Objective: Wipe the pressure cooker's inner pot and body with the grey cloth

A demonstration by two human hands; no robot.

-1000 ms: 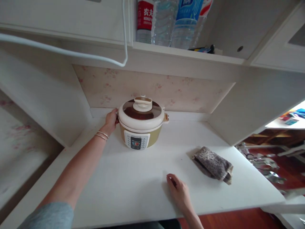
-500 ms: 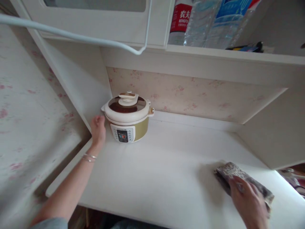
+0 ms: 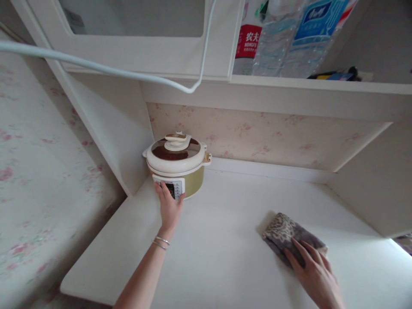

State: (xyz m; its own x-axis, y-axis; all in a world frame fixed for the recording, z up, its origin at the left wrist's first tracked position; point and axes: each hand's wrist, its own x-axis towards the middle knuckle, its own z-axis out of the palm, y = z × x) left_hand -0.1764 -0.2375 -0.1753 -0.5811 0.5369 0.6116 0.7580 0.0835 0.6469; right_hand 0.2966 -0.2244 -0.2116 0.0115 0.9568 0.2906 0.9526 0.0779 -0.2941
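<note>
An olive-green and white electric pressure cooker (image 3: 195, 182) stands at the back left of the white counter, its lid on. My left hand (image 3: 170, 208) touches the lower front of the cooker at the control panel, with fingers and thumb spread; it covers part of the panel. On the right, my right hand (image 3: 313, 268) lies over a folded, patterned grey-brown cloth (image 3: 281, 229), with the fingers on top and the thumb side hidden. The cloth rests against the counter top.
Above the counter (image 3: 222, 257) runs an open shelf (image 3: 322, 86) with plastic bottles (image 3: 249, 43) and a clear package with a blue label (image 3: 322, 21). A white cable (image 3: 128, 73) hangs across the cabinet front. Side panels bound the counter left and right.
My left hand has moved right, from beside the cooker onto its front panel. My right hand and the cloth have shifted left across the counter. The view has tilted up a little.
</note>
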